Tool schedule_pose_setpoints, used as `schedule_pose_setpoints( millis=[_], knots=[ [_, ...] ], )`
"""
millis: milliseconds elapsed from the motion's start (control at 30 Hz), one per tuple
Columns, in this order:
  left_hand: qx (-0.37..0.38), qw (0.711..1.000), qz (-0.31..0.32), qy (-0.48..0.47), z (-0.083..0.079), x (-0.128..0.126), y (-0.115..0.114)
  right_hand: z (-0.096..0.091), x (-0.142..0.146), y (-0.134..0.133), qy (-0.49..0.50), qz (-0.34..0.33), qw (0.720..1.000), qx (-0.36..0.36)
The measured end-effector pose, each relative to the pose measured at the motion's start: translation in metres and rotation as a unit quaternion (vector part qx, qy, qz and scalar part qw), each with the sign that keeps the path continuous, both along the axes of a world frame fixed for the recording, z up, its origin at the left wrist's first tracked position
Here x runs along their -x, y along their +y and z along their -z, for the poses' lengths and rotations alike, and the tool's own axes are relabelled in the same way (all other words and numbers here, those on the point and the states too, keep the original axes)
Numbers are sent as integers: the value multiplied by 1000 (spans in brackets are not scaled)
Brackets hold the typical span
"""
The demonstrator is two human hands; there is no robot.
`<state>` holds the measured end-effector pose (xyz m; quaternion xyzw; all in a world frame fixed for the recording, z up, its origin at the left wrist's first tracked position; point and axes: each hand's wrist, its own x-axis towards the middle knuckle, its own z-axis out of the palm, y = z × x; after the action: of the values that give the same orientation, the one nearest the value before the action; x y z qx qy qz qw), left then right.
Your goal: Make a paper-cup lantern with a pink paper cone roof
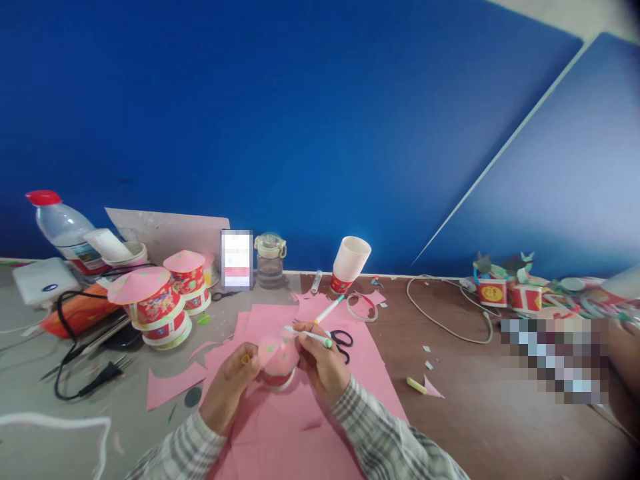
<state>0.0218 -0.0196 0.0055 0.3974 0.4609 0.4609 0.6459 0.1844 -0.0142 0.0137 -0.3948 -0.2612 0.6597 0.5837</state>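
Note:
Between my hands is a paper cup model with a pink paper cone roof [274, 350] marked with green patches. My left hand [233, 377] is closed on the left edge of this roof; a yellow ring shows at its fingers. A white marker with a green end [315, 337] is pinched in my right hand [324, 363], its tip over the roof. Part of my right hand also rests against the model's right side. Pink paper sheets [300, 447] lie beneath. Black-handled scissors [343, 343] lie just beyond my right hand, and another marker [330, 309] is behind them.
Finished-looking cup models with pink roofs [140, 287] stand at left, near a black power plug [103, 377] and a bottle [67, 230]. A stack of paper cups [351, 260], a lidded jar [270, 260] and a lit screen [237, 260] stand along the blue partition. Another person's arm [623, 373] is at right.

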Motion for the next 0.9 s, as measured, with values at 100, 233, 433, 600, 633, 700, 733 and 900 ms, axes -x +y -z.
schedule_pose_setpoints(
  millis=[100,233,433,600,633,700,733,900],
  knots=[
    [-41,999,1,-3,3,1,2,0,1,-1,-6,2,1000,-5],
    [-39,999,17,1,6,2,4,1,2,-2,-19,3,1000,-8],
    [-46,998,45,-11,9,3,8,4,1,0,-21,-12,1000,-13],
    [-54,998,42,-6,8,3,9,1,0,0,-16,-19,1000,-14],
    [-54,998,39,-4,8,4,9,1,0,0,-14,-21,1000,-14],
    [-56,998,33,2,6,5,8,0,-2,2,-10,-22,1000,-13],
    [-59,998,29,6,6,5,7,0,-4,3,-9,-18,1000,-14],
    [-126,984,-2,124,5,5,5,2,-11,4,-19,52,998,-38]
  ],
)
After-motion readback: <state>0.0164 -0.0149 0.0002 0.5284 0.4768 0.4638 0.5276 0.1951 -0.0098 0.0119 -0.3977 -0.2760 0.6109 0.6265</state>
